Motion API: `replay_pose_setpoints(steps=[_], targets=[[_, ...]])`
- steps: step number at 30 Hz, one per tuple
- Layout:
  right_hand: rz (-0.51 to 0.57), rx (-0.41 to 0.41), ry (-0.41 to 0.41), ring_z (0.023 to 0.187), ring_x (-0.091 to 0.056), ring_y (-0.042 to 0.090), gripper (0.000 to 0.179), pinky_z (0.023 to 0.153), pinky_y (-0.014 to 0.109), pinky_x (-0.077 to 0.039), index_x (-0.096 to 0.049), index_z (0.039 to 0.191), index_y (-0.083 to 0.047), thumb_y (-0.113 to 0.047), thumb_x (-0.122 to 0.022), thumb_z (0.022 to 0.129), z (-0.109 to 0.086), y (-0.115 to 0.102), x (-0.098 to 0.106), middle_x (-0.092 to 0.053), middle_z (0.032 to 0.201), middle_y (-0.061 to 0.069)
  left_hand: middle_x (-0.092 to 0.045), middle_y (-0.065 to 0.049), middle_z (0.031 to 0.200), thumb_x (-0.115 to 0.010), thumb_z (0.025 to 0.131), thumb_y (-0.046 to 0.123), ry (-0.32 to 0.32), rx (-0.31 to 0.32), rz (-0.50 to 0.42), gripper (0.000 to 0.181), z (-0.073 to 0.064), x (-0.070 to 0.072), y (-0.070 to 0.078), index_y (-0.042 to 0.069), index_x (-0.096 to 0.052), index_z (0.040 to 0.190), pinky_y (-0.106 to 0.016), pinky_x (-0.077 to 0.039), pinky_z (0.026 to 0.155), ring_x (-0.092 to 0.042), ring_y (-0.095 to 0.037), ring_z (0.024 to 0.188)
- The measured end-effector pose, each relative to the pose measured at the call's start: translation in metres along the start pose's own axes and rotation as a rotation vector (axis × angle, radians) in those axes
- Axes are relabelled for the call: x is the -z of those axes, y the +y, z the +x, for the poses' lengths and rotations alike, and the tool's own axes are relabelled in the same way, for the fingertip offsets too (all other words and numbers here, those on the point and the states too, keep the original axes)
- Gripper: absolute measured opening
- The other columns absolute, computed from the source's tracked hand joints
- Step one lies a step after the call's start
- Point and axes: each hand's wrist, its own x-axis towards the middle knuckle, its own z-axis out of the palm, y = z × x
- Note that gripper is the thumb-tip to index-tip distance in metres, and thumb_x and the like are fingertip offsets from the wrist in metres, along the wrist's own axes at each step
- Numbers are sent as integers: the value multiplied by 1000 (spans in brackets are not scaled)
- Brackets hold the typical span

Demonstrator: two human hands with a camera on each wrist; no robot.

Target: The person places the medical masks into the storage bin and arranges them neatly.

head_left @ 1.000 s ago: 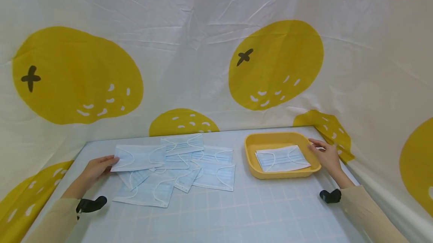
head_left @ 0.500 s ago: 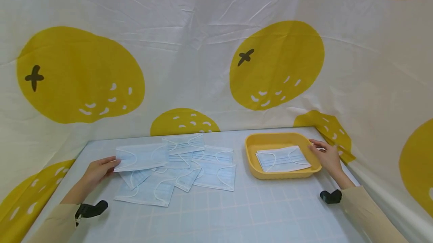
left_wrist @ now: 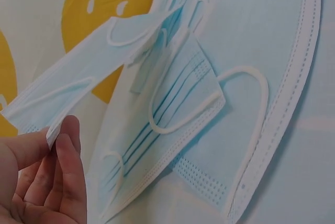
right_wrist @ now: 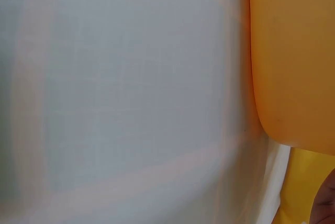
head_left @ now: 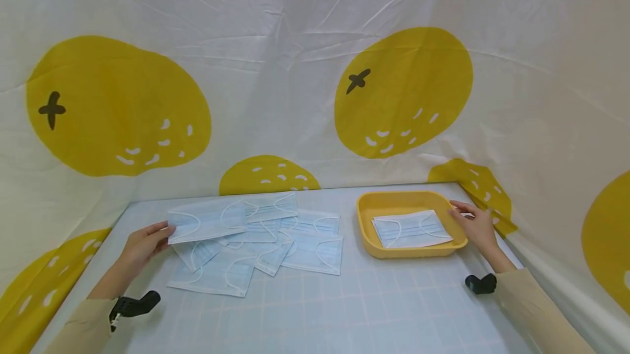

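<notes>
Left hand: thumb and fingertips pinching one pale blue pleated surgical mask by its short edge. The left wrist view bears this out; the pinched edge bends between my thumb and fingers, and the mask stretches away from them, clear of the tabletop at my end. Its far end overlaps the mask pile; whether it touches there, I can't tell.

Just under and to the right of this grip, the pile lies loose and overlapping, each at its own angle. Nearest below is a tilted pleated mask, its white ear loop curving over its face.

Right hand: at the near right corner of my reach, fingers at the right rim of the yellow plastic tray. Pinching or merely touching, I can't tell; the right wrist view catches only a sliver of hand beside the tray. Inside, left of those fingers, a small stack of masks lies flat.

Step in hand, as I judge it: separating a single mask from the pile. The next move calls for a steady pinch and a clean lift, lest the loops snag on masks beneath.
</notes>
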Motion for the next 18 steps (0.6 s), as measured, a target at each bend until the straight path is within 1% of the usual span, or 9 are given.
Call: replay_pose_setpoints(steps=[1,3,5,7,9,11,13,15,18], targets=[[-1,3,0,72,-49,4,50,61,6,-46,-58,131,-5,-39,-59,94,0,0,0,-59,110,16,-54,19,92,-56,95,38,5,3,-4,77,-1,-1,1,-9,-24,147,-13,-54,72,-55,3,75],[-3,7,0,71,-49,3,50,61,6,-46,-59,131,-5,-39,-59,94,0,1,0,-58,110,16,-60,-1,108,-54,96,40,15,14,-2,76,-4,-4,4,-7,-23,148,-13,-54,73,-55,4,76],[-2,12,-1,71,-49,3,50,60,6,-46,-58,131,-4,-39,-59,94,0,1,1,-58,110,16,-51,-20,132,-52,97,41,25,26,-5,75,-8,-7,8,-4,-22,149,-13,-54,73,-55,5,76],[0,17,0,71,-49,3,49,60,6,-46,-59,130,-4,-38,-59,94,0,1,1,-59,110,16,-35,-26,145,-51,97,42,31,33,-22,75,-10,-10,12,-3,-21,150,-12,-54,74,-55,4,77],[2,20,2,71,-49,3,49,60,6,-45,-59,130,-4,-38,-59,95,0,1,1,-59,111,17,-46,-20,135,-52,96,43,31,36,-52,77,-13,-11,17,-1,-20,150,-11,-53,74,-54,4,78],[5,23,4,70,-48,2,49,60,6,-45,-59,130,-4,-37,-59,95,-1,0,1,-59,111,17,-56,-4,115,-55,95,43,35,45,-117,79,-15,-13,20,0,-20,151,-11,-53,73,-55,3,77],[6,25,4,70,-48,1,49,60,5,-45,-59,130,-3,-37,-59,95,-1,-1,1,-59,110,17,-54,14,96,-59,92,42,45,61,-183,81,-16,-15,23,1,-20,151,-11,-53,72,-56,2,76],[8,29,4,69,-48,0,48,60,5,-45,-59,130,-3,-36,-59,95,-1,-1,1,-59,108,16,-52,21,86,-61,92,40,47,76,-245,82,-17,-17,25,3,-18,152,-11,-53,72,-56,2,75],[9,36,4,68,-49,-1,48,60,5,-46,-59,129,-3,-36,-60,94,-2,-2,1,-60,106,14,-54,23,80,-61,92,37,47,85,-296,82,-19,-22,27,4,-18,152,-11,-53,71,-57,2,74]])
